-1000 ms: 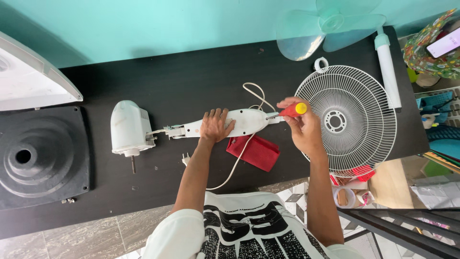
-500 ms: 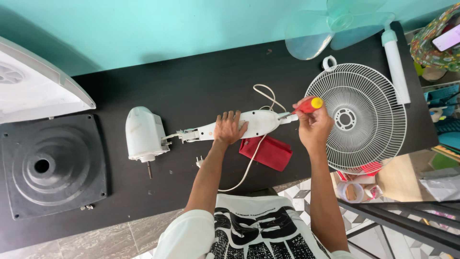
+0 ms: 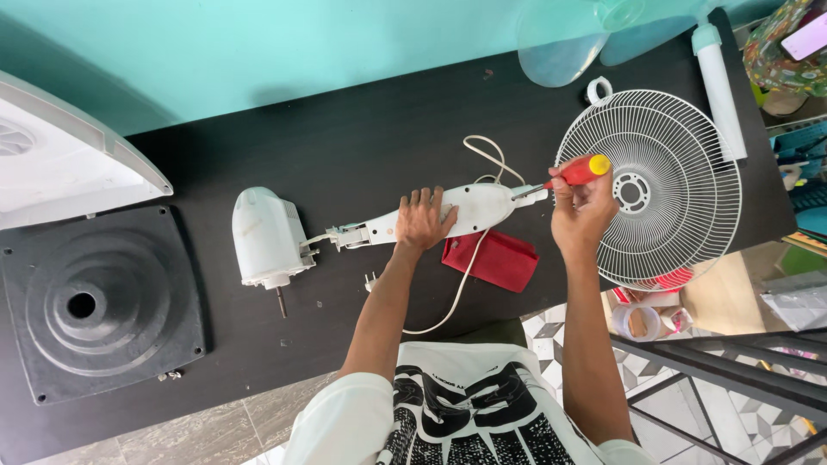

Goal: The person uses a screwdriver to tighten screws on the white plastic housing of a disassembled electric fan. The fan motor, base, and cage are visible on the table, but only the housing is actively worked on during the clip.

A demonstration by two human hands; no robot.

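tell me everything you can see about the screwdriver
The screwdriver has a red handle with a yellow end cap and a thin metal shaft. It looks like plastic and steel. The right hand grips the handle, holding it nearly level, tip against the end of the white fan neck, beside the wire guard.

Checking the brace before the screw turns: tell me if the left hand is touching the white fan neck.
Touching. The head view shows the left hand pressed flat on the white fan neck, fingers spread across its top, no gap visible.

Person at the workbench, seen from above.
White short-sleeved T-shirt (image 3: 448,413) with bold black print across the chest; both forearms bare, no gloves.
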